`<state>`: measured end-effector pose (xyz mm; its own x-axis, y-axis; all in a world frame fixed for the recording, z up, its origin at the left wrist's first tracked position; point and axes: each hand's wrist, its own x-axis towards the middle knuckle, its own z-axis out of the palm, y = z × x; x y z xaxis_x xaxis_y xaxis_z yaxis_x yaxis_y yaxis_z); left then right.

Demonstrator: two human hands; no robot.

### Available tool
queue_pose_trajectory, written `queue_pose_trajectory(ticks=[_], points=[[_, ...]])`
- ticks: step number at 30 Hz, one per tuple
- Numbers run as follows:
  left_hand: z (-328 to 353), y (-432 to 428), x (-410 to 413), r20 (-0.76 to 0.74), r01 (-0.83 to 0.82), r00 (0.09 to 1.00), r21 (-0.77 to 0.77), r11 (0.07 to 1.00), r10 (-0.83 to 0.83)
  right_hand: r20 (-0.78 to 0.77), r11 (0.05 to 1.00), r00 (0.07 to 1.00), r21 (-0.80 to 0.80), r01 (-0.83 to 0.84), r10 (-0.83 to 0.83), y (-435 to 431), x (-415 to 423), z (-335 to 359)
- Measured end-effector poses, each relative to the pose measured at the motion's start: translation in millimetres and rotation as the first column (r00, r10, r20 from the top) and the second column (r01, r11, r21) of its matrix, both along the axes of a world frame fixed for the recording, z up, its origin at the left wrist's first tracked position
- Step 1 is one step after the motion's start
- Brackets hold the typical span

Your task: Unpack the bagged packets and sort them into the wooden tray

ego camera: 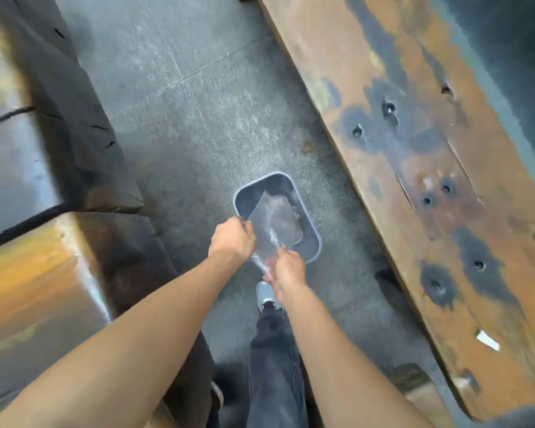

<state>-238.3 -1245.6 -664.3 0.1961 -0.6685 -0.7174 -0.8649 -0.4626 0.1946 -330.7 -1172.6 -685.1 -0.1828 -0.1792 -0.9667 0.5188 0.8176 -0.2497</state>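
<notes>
A: What is seen nearest the camera?

B: A leg in dark grey trousers (pixel 274 366) and a grey shoe (pixel 264 296) are seen on the grey tiled floor (pixel 173 88), with two bare forearms stretched forward above them.

A: How are the hands set?

B: The right hand (pixel 288 270) is closed, its grip pinched on the near end of a clear, crinkled plastic bag (pixel 271 225). The left hand (pixel 232 239) is closed too, its grip pinched on the bag's left edge. The bag is thus held between both hands, above the floor.

A: How does the bag look?

B: It is transparent and glossy, with a straight edge at its upper left and wrinkles catching the light near the right hand. Whether anything is left inside cannot be told; the frame is blurred.

A: What lies beyond it?

B: A small grey rectangular bin with rounded corners (pixel 315 242) is stood on the floor just past the hands, and the far part of the bag is held over its opening. Crumpled clear plastic (pixel 286 216) is seen inside.

A: And the sides?

B: A long rust-brown, dark-blotched wooden worktop (pixel 414 149) is seen on the right, and a dark wooden block (pixel 59 103) on the left.
</notes>
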Motion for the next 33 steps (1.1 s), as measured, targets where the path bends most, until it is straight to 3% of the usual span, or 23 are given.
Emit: queue_pose_trajectory(ticks=[7, 14, 24, 33], points=[[-139.9, 12.4, -14.7, 0.109, 0.057, 0.991, 0.142, 0.988, -0.072, 0.085, 0.964, 0.981, 0.217, 0.152, -0.174, 31.5, 12.9, -141.3], [-197.3, 19.9, -5.6, 0.206, 0.062, 0.973, 0.196, 0.979, -0.103, 0.154, 0.932, 0.951, 0.294, 0.214, -0.267, 35.7, 28.2, -194.3], [-161.6, -1.3, 6.3, 0.177, 0.066, 0.98, 0.154, 0.986, -0.093, 0.209, 0.945, 0.944, 0.262, 0.198, -0.256, 19.4, 32.0, -166.1], [-43.9, 6.5, 13.2, 0.131, 0.16, 0.974, 0.167, 0.973, -0.183, 0.157, 0.981, 0.975, 0.145, 0.132, -0.154, 18.8, 28.6, -55.8]])
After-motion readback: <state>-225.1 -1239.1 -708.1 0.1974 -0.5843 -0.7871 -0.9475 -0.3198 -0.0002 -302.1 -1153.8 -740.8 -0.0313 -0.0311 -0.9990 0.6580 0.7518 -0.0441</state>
